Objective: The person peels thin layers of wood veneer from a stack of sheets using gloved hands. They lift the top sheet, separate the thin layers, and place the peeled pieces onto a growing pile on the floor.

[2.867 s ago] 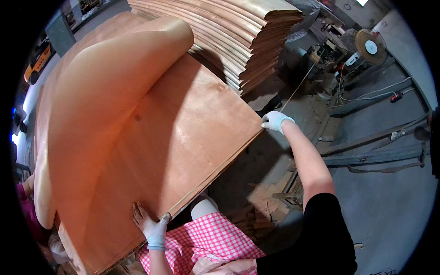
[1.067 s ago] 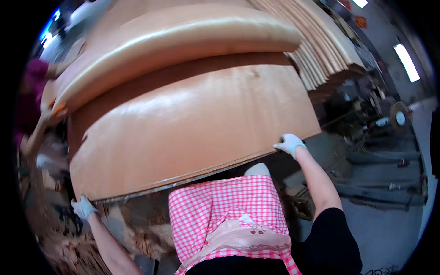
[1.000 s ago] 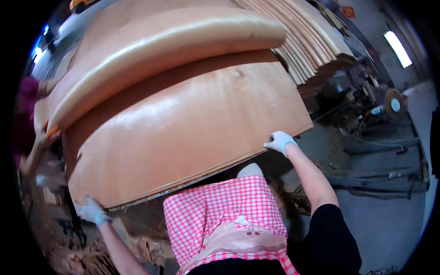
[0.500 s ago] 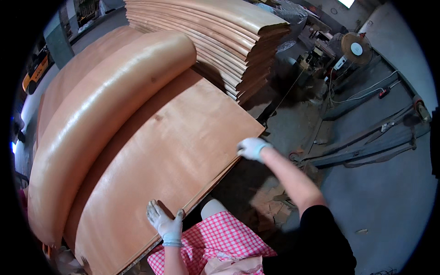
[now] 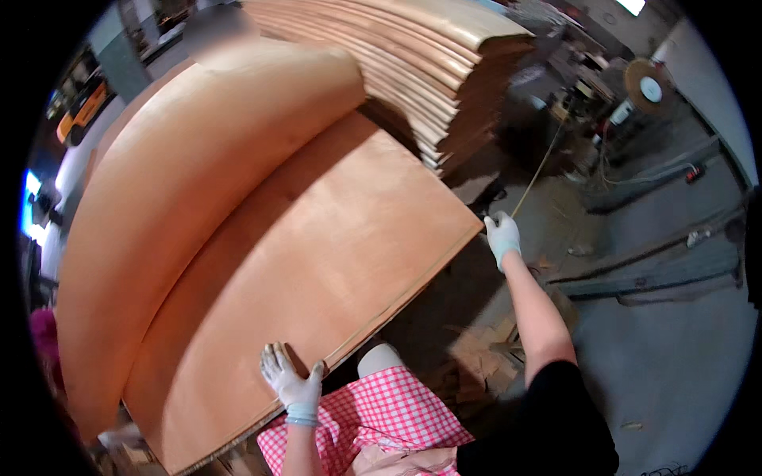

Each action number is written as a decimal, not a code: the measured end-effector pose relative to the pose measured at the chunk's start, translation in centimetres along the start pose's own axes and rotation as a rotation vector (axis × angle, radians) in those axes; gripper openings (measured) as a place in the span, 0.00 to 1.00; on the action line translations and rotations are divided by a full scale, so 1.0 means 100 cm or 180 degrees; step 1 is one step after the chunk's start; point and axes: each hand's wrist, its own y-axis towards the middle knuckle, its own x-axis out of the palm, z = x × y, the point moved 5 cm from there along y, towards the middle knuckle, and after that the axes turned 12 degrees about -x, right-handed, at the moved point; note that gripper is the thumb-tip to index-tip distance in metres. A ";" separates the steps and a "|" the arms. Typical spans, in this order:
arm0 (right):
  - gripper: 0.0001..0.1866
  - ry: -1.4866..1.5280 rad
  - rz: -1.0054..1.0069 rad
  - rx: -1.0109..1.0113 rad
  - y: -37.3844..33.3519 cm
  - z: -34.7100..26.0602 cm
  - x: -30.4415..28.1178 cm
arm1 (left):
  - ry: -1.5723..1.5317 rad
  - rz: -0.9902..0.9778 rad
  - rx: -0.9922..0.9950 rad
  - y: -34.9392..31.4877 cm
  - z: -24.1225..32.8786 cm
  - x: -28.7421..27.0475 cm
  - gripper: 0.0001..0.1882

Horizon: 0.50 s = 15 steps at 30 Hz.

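Flat and broad, the reddish-tan wooden sheet is spread out here, its near edge slanted from lower left up to a corner at right, thin layers shown along that edge. And across its far side, a large smooth curled sheet is bowed over, the flat surface beside it left in shade!

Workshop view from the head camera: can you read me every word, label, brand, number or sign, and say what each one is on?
None can be read.
White disc, upper right: any print is too blurred to tell.
Orange vehicle, far left: too small to tell.
Flat wood sheet and curled sheet: no lettering shows.
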 end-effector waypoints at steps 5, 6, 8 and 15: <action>0.10 0.1225 -0.1062 -0.1213 -0.146 -0.135 0.039 | -0.1258 -0.0036 0.0892 -0.033 0.052 -0.021 0.18; 0.08 0.1671 -0.1682 -0.1138 -0.185 -0.158 0.042 | -0.1312 -0.0058 0.1056 -0.041 0.064 -0.026 0.18; 0.10 0.2737 -0.2213 -0.1176 -0.248 -0.205 0.042 | -0.1927 -0.0296 0.1152 -0.052 0.071 -0.048 0.17; 0.16 0.3264 -0.3000 -0.1186 -0.347 -0.308 0.036 | -0.3670 -0.0405 0.0280 -0.088 -0.012 -0.089 0.06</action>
